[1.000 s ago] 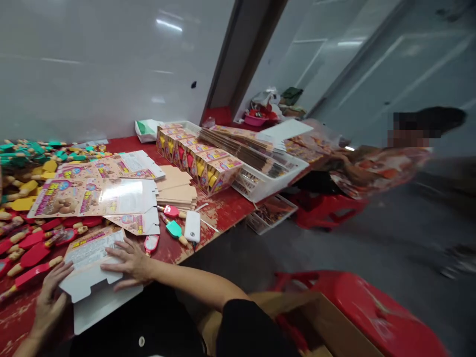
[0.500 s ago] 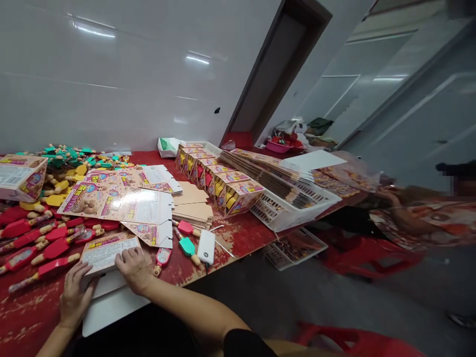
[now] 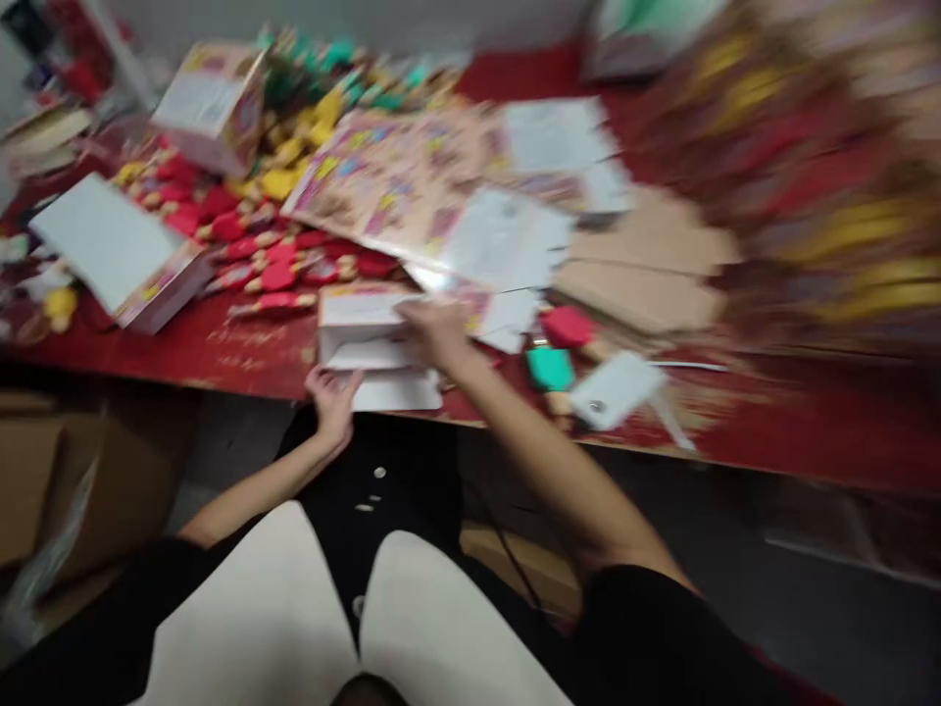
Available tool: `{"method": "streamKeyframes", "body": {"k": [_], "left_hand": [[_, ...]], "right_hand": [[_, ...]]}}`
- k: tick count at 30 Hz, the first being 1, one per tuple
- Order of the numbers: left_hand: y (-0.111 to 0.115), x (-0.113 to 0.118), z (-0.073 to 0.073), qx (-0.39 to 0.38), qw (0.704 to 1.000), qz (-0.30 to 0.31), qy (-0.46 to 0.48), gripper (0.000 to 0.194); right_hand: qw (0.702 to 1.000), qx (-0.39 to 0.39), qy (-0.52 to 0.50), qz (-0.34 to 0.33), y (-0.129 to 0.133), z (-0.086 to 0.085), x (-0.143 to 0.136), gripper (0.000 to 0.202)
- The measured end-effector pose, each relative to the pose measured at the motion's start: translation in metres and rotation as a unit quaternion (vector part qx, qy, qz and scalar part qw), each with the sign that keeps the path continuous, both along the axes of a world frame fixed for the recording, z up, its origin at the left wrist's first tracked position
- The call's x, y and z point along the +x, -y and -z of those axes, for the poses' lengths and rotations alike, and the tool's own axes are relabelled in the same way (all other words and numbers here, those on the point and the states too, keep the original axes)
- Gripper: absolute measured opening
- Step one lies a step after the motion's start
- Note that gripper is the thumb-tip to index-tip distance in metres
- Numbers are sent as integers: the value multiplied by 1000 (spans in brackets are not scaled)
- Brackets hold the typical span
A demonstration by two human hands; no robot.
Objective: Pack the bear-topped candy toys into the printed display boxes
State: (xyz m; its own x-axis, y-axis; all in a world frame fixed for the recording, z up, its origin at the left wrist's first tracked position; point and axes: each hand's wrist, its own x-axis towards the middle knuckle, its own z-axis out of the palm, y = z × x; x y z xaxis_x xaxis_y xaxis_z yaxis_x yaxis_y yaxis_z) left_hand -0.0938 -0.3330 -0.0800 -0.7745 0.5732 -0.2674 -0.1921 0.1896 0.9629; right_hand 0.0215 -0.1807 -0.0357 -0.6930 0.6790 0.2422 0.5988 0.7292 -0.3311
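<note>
A partly folded cardboard box (image 3: 368,312) with a white inside sits at the table's front edge, its open side facing me. My left hand (image 3: 334,402) grips its lower left corner, thumb on the inside. My right hand (image 3: 433,333) has its fingers closed on the upper right side of the same box; the fingertips are blurred. Just behind lie flat printed box sheets (image 3: 412,186). Red popsicle-shaped items (image 3: 279,265) are heaped to the left of the box.
Closed printed boxes (image 3: 210,103) and a white-sided box (image 3: 118,250) stand left. Brown card inserts (image 3: 639,265), a green popsicle-shaped item (image 3: 550,369) and a white power bank (image 3: 618,390) lie right. A blurred row of filled boxes (image 3: 830,186) is further right. Brown cartons (image 3: 110,480) stand below.
My view has swung left and down, so the room and the other person have left the picture. The box has been opened up, showing its white inside; both hands stay on it.
</note>
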Motion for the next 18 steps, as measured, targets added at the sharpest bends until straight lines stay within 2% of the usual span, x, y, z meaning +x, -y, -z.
{"method": "streamKeyframes", "body": {"k": [1, 3, 6, 9, 11, 13, 14, 16, 18], "left_hand": [[-8, 3, 2, 52, 995, -16, 90, 73], [-24, 0, 1, 94, 984, -15, 151, 70], [-41, -5, -19, 204, 950, 51, 232, 67], [-51, -5, -41, 258, 936, 81, 224, 65], [-53, -4, -49, 257, 936, 108, 213, 62], [-53, -3, -52, 244, 938, 143, 202, 62], [-52, -3, -53, 237, 939, 158, 195, 63], [-50, -4, -54, 221, 938, 194, 185, 66], [-49, -4, -52, 207, 932, 238, 178, 68]], "right_hand": [[1000, -23, 0, -7, -8, 7, 1, 28], [998, -32, -5, 47, -20, 14, 3, 37], [995, -29, -27, 86, -15, 5, 11, 46], [993, -18, -49, 108, 3, -11, 19, 51], [985, -16, -56, 162, 13, -20, 23, 49], [977, -56, -72, 194, 16, -30, 28, 44], [974, -102, -96, 179, 16, -35, 30, 43], [956, -203, -180, 108, 13, -46, 33, 48], [938, -232, -250, 53, 9, -55, 33, 53]]}}
